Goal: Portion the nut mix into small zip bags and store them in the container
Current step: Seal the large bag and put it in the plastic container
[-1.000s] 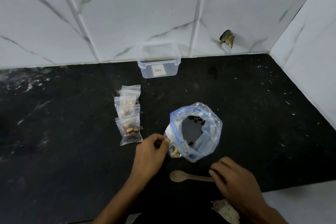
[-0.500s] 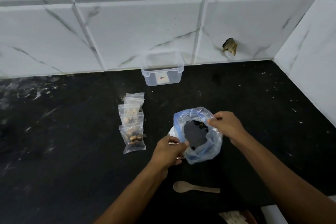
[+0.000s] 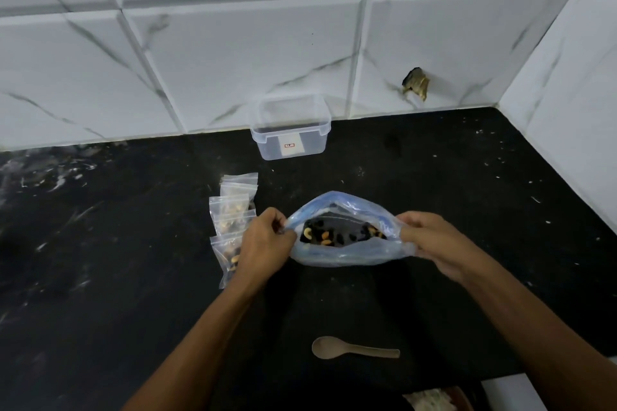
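Your left hand (image 3: 263, 240) and right hand (image 3: 434, 240) each pinch an end of the large clear blue-tinted zip bag (image 3: 340, 252) with curled fingers, stretching its mouth wide over the nut mix (image 3: 329, 237). Small filled clear zip bags (image 3: 230, 210) lie just left; the clear plastic container (image 3: 290, 140) sits far, against the wall.

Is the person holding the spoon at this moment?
No. The spoon lies alone on the black counter, while the left hand and right hand each grip a side of the big bag.
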Demonstrator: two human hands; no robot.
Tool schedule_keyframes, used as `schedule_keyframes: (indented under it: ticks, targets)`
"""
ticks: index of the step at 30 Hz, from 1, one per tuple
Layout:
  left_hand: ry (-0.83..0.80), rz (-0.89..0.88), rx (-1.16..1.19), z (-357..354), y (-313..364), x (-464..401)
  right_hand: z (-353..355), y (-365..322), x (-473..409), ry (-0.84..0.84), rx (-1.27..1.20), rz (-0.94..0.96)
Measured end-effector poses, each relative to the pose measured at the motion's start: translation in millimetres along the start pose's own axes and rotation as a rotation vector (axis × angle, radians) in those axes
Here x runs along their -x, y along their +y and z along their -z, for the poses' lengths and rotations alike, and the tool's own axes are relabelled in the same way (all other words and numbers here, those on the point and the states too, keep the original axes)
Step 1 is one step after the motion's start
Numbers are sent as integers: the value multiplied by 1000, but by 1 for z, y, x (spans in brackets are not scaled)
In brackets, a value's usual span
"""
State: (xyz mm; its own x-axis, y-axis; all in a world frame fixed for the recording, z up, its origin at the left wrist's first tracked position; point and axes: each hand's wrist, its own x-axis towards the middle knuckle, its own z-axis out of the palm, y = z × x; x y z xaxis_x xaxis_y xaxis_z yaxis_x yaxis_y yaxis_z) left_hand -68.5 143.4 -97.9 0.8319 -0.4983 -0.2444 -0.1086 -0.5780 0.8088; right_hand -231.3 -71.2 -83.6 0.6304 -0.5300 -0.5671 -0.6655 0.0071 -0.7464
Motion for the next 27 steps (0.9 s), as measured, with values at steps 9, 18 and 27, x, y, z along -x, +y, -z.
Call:
schedule_keyframes:
  ticks: [9,18,27]
  targets:
    - [-362,345,741,3,3,0,15,4,-6,-274,-556,-174]
    - [-558,301,708,28,-4,-7,12,-8,-3,-253,-256,-127]
    - [-104,-32,-193,12,3,-11,-9,-13,4,386,607,282]
